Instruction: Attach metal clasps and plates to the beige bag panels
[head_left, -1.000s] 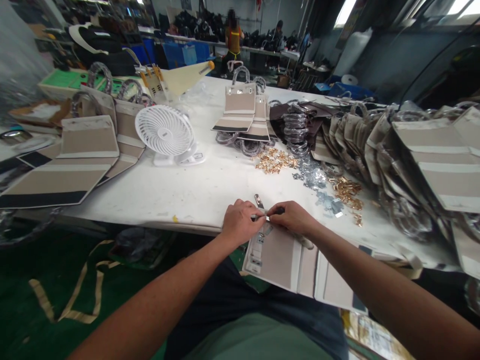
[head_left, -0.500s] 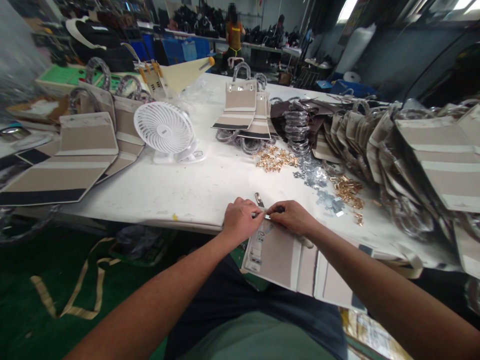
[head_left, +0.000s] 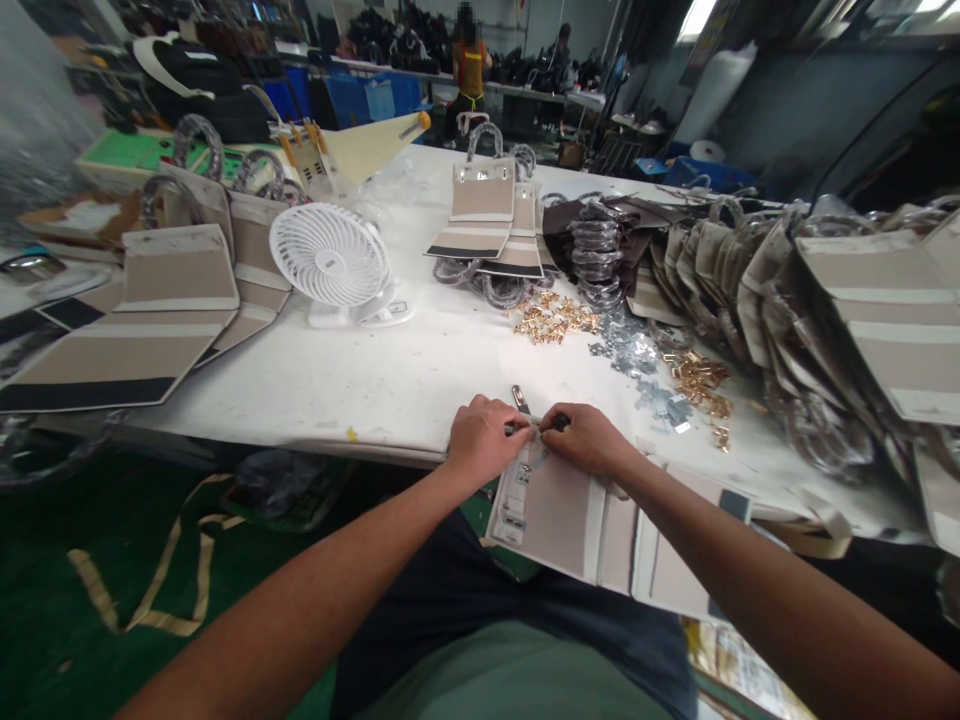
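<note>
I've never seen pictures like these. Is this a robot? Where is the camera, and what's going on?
There's no robot here: these are a person's own bare hands. The camera sits on that person's head, looking forward and down, so the arms come in from the bottom. The left hand and right hand meet at the far end of a beige bag piece, fingertips close together. What exactly they pinch is too small to tell. On the white table beyond are small gold-coloured parts, thin grey plates, a white fan and, at right, a long row of beige bags.
</note>
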